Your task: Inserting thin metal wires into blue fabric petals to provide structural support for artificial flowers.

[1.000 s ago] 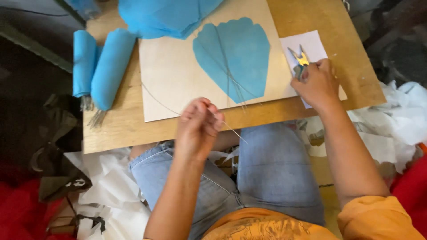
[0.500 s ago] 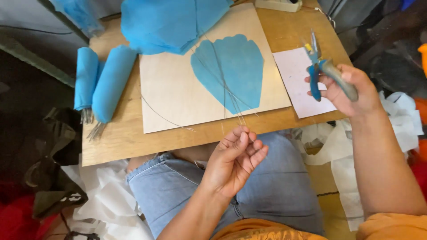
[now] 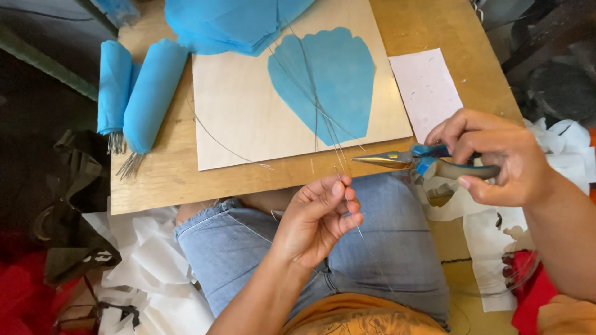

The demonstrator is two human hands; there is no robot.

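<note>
The left hand [image 3: 320, 217] hovers over the lap, just below the near edge of the wooden table [image 3: 186, 186], its thumb and fingertips pinched together on a thin wire [image 3: 340, 177] — the strand runs up from the pinch toward the table edge and trails down past the palm across the blue jeans [image 3: 248, 248]. The right hand [image 3: 496, 158] sits off to the right of it and slightly higher, closed around the blue-and-grey handles of a pair of needle-nose pliers [image 3: 422, 161]; the pointed tip aims left toward the top of the wire and ends just beside it, though whether metal meets wire cannot be told. Beyond both hands, on the table, lies a pale board [image 3: 248, 105] bearing a blue scalloped paper petal [image 3: 326, 80] with several more thin wires crossing it. Above the right hand rests a white sheet of paper [image 3: 425, 90]. Far to the left of the left hand lie two rolls of blue tissue [image 3: 139, 93] with wire ends poking out of their near ends, and at the far edge a heap of blue tissue pieces [image 3: 230, 25]. White crumpled paper [image 3: 155, 273] lies on the floor below the left arm.
</note>
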